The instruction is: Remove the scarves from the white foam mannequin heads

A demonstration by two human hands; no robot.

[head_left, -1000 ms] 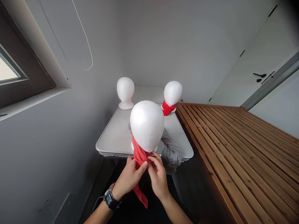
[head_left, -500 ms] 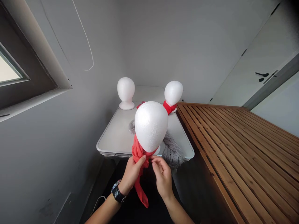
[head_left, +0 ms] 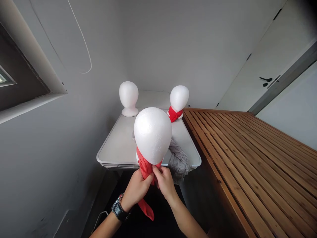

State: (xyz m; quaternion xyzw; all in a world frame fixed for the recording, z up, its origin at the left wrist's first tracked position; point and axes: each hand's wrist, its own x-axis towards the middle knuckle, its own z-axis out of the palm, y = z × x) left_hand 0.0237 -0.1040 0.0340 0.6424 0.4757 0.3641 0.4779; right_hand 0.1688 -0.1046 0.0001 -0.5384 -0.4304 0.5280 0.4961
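A white foam mannequin head [head_left: 153, 134] stands at the near edge of a white table [head_left: 116, 145], with a red scarf [head_left: 144, 167] wrapped round its neck. My left hand [head_left: 136, 189], with a black watch on the wrist, grips the scarf just under the head. My right hand [head_left: 163, 181] pinches the same scarf beside it, and the fingers of both hands meet at the front of the neck. The scarf's loose end [head_left: 146, 209] hangs down below my hands.
Two more foam heads stand at the table's far edge: a bare one [head_left: 128, 98] on the left, and one with a red scarf [head_left: 178, 100] on the right. A grey scarf [head_left: 178, 160] lies beside the near head. A wooden slatted surface [head_left: 247, 155] runs along the right.
My right hand has moved back in and closed on the scarf next to my left hand. The view has shifted slightly to the right.
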